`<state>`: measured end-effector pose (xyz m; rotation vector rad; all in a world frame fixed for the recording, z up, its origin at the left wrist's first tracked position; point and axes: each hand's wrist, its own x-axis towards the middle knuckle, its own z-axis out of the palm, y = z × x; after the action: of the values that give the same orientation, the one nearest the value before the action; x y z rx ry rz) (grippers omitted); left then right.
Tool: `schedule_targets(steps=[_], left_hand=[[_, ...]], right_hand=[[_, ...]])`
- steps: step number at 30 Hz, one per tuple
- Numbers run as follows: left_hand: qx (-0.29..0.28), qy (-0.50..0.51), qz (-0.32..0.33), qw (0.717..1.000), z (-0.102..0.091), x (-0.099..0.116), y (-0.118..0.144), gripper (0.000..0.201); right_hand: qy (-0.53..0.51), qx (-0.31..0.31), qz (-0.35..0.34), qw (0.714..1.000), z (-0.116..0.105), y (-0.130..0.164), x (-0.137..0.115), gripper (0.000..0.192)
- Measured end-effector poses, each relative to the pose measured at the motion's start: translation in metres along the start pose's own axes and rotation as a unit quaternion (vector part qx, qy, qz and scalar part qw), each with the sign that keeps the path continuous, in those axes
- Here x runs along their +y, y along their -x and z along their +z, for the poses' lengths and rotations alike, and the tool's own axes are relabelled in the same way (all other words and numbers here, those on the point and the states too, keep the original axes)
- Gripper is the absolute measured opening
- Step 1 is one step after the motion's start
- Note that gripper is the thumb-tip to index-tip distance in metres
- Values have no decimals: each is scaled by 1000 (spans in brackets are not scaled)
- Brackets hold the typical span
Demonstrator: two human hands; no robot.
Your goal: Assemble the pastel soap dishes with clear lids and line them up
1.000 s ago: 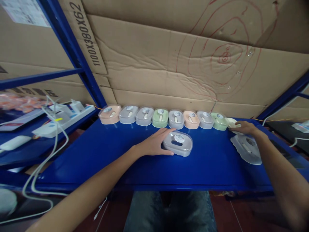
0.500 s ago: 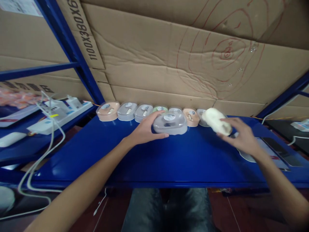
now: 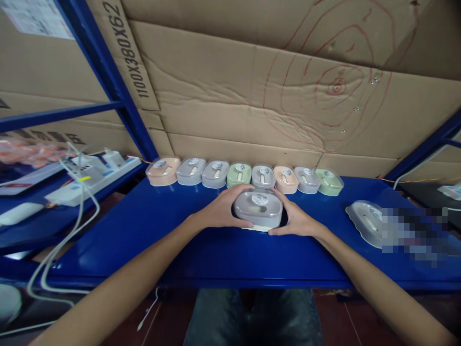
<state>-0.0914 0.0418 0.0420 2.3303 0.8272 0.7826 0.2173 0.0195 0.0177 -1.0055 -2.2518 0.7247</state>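
Above the blue tabletop, my left hand (image 3: 223, 209) and my right hand (image 3: 298, 216) grip a grey oval plastic box (image 3: 252, 211) from its two sides. Its clear domed lid bears a round white label, and a dark mark shows below the label. A whitish edge (image 3: 262, 228) pokes out along the box's front underside; how it joins the box is hidden. Both thumbs press near that lower front edge, while the other fingers wrap behind the sides. Just beyond stands a green box (image 3: 239, 176) of similar shape.
Along the cardboard wall runs a row of similar peach, grey and green boxes, including a peach one (image 3: 163, 171). To the right lies a clear-lidded grey piece (image 3: 365, 223) beside a blurred-out patch. A power strip (image 3: 93, 178) with white cables is at left.
My right hand has come in from the right to the grey box. The whitish lump it held is no longer seen as a whole. The box has moved slightly toward me.
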Motion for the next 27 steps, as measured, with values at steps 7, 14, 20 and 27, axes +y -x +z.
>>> schedule_targets(steps=[7, 14, 20, 27], left_hand=[[-48, -42, -14, 998, 11, -4, 1, 110], [-53, -85, -50, 994, 18, 7, 2, 111], [-88, -72, -42, 993, 3, 13, 3, 101], [-98, -62, -51, 992, -1, 11, 6, 103]], right_hand=[[18, -24, 13, 999, -2, 11, 9, 142], [38, -6, -8, 999, -2, 10, 8, 116], [46, -2, -36, 998, 0, 10, 8, 118], [51, 10, -58, 997, 6, 10, -5, 106]])
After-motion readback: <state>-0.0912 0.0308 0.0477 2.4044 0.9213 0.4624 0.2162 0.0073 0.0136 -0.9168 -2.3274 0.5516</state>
